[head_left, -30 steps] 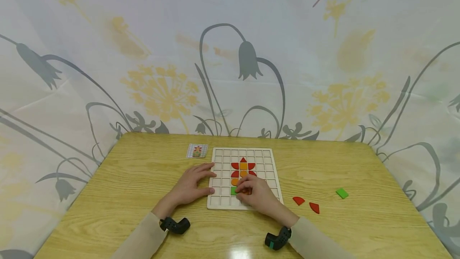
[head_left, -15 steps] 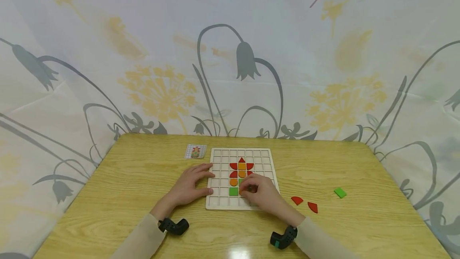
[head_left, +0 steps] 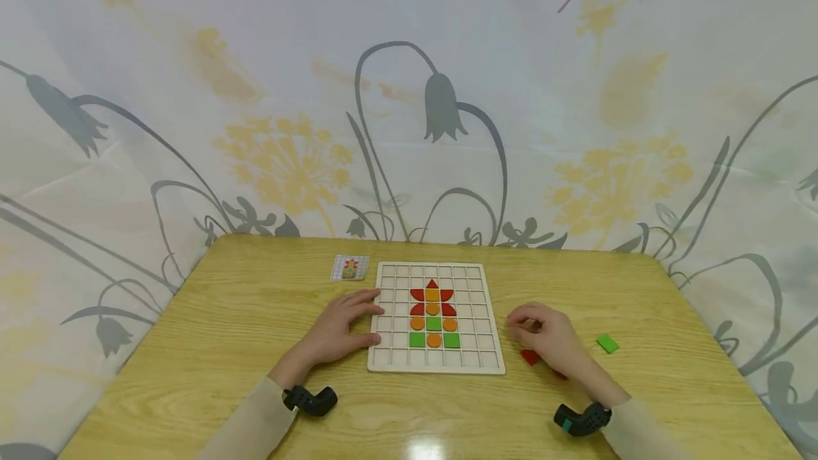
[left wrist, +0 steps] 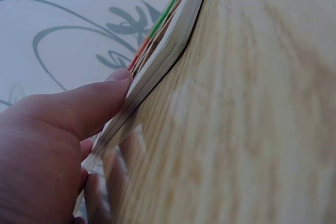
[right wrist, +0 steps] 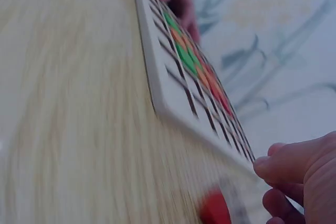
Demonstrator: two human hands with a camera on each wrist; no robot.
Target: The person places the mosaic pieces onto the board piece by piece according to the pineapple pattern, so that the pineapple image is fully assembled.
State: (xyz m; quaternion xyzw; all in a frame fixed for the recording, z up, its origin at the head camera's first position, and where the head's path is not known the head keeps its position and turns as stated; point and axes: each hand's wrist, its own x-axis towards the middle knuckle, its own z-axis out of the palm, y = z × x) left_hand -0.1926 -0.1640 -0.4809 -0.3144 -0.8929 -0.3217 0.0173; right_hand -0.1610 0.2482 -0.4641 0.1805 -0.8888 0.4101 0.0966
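A white gridded board (head_left: pixel 396 359) lies on the table with flat pieces set in its cells. A red triangle (head_left: pixel 432 284) tops the figure, above red quarter circles, an orange square (head_left: pixel 432 295), orange circles and green squares. At the board's left edge my left hand (head_left: pixel 332 329) rests with fingers spread; in the left wrist view its thumb (left wrist: pixel 118 77) touches the rim. My right hand (head_left: pixel 549 339) hovers right of the board, fingers loosely bent and nothing visible in them. Below it a red quarter circle (head_left: pixel 530 357) shows, and a second one is mostly hidden.
A green square piece (head_left: pixel 608 343) lies on the table to the right of my right hand. A small printed card (head_left: pixel 350 267) with a coloured figure on a grid lies beyond the board's left corner. A patterned cloth (head_left: pixel 409 162) rises behind the table.
My right hand has left the board and moved right to the loose red pieces. An orange circle and a green square now show in the figure's lowest row. My left hand stays put.
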